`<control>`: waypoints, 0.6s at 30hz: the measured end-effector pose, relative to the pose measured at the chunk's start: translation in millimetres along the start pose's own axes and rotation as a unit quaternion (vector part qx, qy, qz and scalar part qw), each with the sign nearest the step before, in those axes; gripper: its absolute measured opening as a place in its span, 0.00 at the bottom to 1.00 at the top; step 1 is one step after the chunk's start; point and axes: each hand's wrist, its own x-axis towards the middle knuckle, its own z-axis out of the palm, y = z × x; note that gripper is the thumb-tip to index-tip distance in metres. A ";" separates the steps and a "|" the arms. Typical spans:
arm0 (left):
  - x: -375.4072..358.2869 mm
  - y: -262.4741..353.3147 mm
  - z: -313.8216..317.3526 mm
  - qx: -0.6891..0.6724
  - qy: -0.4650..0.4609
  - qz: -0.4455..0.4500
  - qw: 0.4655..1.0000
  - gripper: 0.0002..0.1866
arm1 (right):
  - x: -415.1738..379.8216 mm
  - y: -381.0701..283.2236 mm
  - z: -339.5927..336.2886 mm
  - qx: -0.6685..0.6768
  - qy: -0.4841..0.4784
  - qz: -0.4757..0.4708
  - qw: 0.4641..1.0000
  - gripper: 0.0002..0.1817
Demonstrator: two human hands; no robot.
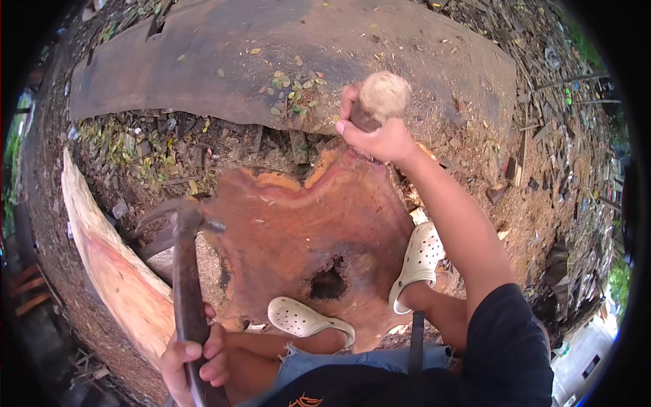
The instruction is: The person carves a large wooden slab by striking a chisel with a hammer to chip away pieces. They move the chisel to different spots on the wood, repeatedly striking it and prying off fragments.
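My left hand (196, 359) is wrapped around the dark handle of a claw hammer (186, 271), held upright at the lower left. The hammer's curved claws point left and its striking end points right. At the upper middle, my right hand (376, 136) is closed around a short piece of wood (385, 95). Its pale, rough, rounded end faces up, and its side looks darker. Below both hands lies a broad reddish-brown wood slab (305, 230) with a dark hole (327, 281) near its front.
Cream clogs (305, 319) are on my feet, at the slab's front and right edges. A long pale split log (112, 264) lies to the left. A flat brown sheet (224, 61) with scattered leaves covers the ground beyond. Wood chips (536, 237) litter the right side.
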 end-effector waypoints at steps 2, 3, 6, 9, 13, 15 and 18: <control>14.4 3.1 18.1 0.163 0.056 0.046 0.984 0.29 | 5.6 -1.3 -6.0 -0.018 -0.006 -0.003 1.000 0.12; 20.9 2.9 21.2 0.238 0.060 0.076 0.966 0.30 | 7.1 -1.9 -8.1 -0.018 -0.003 -0.002 1.000 0.11; 31.2 -5.8 30.7 0.421 0.064 0.202 0.882 0.35 | 7.8 -8.7 -12.1 0.049 0.007 0.012 0.999 0.11; 24.5 -16.3 59.1 0.453 0.036 0.336 0.825 0.38 | 3.8 16.5 -12.9 0.029 0.042 0.045 0.998 0.25; 25.3 -27.3 112.5 0.462 -0.022 0.443 0.768 0.35 | -0.9 32.9 -5.0 0.045 0.129 0.018 0.991 0.26; 25.7 -31.7 152.8 0.476 -0.072 0.408 0.776 0.29 | -11.3 8.1 -8.2 0.028 0.116 0.035 0.992 0.22; 34.9 -40.5 189.5 0.592 0.001 0.329 0.736 0.23 | -22.4 -36.6 -17.6 -0.051 0.123 -0.023 0.991 0.16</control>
